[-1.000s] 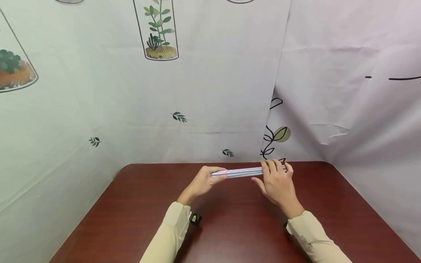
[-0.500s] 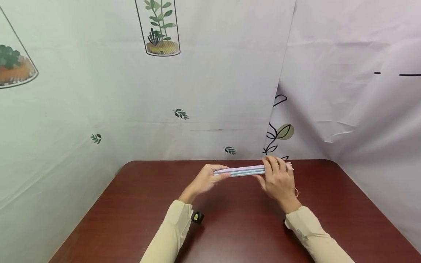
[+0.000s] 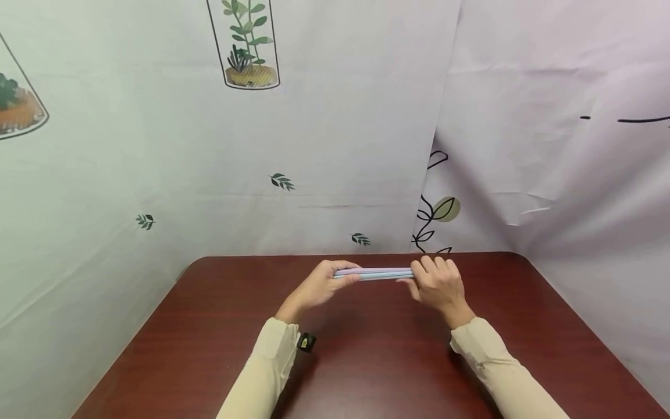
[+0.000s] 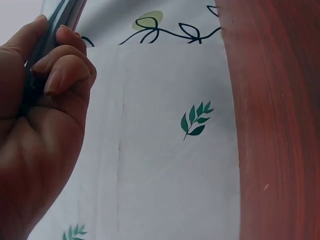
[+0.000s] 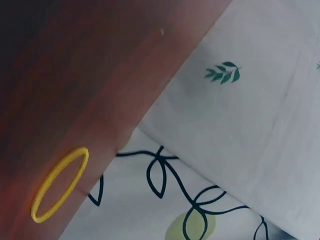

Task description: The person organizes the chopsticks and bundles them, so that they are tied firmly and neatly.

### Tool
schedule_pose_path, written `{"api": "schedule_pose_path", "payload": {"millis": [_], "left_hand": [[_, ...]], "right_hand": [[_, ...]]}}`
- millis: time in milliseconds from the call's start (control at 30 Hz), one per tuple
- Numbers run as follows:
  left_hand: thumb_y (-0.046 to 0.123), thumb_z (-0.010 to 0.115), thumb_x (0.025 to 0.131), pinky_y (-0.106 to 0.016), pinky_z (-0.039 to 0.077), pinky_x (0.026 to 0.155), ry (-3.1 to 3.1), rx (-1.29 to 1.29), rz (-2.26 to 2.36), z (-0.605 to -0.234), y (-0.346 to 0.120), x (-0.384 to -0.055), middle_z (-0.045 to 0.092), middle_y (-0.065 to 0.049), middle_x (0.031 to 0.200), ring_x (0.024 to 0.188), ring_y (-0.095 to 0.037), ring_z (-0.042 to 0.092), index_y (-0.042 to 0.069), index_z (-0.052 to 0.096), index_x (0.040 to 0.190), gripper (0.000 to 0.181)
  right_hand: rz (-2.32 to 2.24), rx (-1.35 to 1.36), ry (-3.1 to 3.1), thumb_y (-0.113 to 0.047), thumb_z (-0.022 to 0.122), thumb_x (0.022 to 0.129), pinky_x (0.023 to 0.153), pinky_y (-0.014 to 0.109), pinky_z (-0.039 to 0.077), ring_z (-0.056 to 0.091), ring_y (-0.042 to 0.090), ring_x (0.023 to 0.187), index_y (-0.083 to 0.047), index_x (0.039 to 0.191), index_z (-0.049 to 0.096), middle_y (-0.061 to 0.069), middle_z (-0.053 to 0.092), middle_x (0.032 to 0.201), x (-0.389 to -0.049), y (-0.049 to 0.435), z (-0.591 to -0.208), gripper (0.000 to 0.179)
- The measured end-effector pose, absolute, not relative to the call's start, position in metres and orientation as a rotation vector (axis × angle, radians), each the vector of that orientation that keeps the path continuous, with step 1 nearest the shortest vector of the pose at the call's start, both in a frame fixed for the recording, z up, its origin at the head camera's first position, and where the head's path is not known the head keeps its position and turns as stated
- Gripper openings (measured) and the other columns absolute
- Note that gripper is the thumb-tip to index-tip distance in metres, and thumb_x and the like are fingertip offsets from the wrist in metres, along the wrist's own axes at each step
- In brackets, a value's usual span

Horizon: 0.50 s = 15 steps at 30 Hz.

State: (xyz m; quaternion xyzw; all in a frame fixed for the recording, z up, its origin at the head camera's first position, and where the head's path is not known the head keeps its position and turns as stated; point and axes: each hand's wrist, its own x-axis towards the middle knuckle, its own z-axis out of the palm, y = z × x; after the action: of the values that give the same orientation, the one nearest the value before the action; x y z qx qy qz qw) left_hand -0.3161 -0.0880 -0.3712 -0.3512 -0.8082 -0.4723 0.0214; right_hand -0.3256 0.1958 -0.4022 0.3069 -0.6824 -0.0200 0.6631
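A bundle of slim pastel sticks (image 3: 384,273), lilac above and pale blue below, spans level between my two hands over the table in the head view. My left hand (image 3: 319,285) pinches its left end between thumb and fingers. Curled fingers and thumb of my right hand (image 3: 439,285) grip the right end and hide it. The left wrist view shows the left hand (image 4: 55,110) with its fingers folded round the dark, shaded bundle (image 4: 55,30). Neither the right hand nor the bundle appears in the right wrist view.
A yellow rubber band (image 5: 60,185) shows against the table in the right wrist view; the head view does not show it now. The reddish-brown table (image 3: 366,355) meets a white printed cloth (image 3: 335,145) behind. A small black device (image 3: 306,342) sits at the left wrist.
The bundle has gone from slanting up to the right to nearly level. My right hand has closed further over its right end, covering the tips that stuck out. The yellow band has left the head view.
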Motion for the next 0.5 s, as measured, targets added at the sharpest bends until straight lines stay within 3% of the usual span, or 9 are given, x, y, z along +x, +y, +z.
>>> {"api": "schedule_pose_path", "payload": {"millis": [167, 333, 500], "left_hand": [[0.026, 0.065, 0.096, -0.030, 0.049, 0.081, -2.569, -1.113, -1.177, -0.359, -0.091, -0.309, 0.071, 0.003, 0.099, 0.088, -0.012, 0.061, 0.014, 0.071, 0.118, 0.025], [0.036, 0.057, 0.100, -0.037, 0.044, 0.092, -2.530, -0.979, -0.395, -0.345, -0.085, -0.290, 0.068, 0.001, 0.113, 0.105, -0.018, 0.057, 0.016, 0.069, 0.123, 0.032], [0.028, 0.053, 0.097, -0.037, 0.047, 0.090, -2.315, -0.790, 0.104, -0.337, -0.059, -0.270, 0.068, -0.003, 0.108, 0.104, -0.021, 0.062, 0.011, 0.067, 0.118, 0.030]], "right_hand": [[-0.055, 0.695, -1.529, -0.052, 0.038, 0.102, 0.039, 0.036, 0.019, 0.029, 0.029, 0.042, -0.005, 0.066, 0.042, 0.009, 0.037, 0.059, -0.326, 0.196, -0.396, 0.059], [-0.072, 0.692, -1.512, -0.048, 0.038, 0.101, 0.038, 0.035, 0.020, 0.029, 0.028, 0.042, -0.005, 0.067, 0.043, 0.009, 0.038, 0.059, -0.323, 0.197, -0.389, 0.055], [-0.064, 0.651, -1.491, -0.048, 0.036, 0.102, 0.039, 0.034, 0.018, 0.027, 0.027, 0.042, -0.004, 0.067, 0.044, 0.007, 0.034, 0.058, -0.313, 0.195, -0.375, 0.057]]}}
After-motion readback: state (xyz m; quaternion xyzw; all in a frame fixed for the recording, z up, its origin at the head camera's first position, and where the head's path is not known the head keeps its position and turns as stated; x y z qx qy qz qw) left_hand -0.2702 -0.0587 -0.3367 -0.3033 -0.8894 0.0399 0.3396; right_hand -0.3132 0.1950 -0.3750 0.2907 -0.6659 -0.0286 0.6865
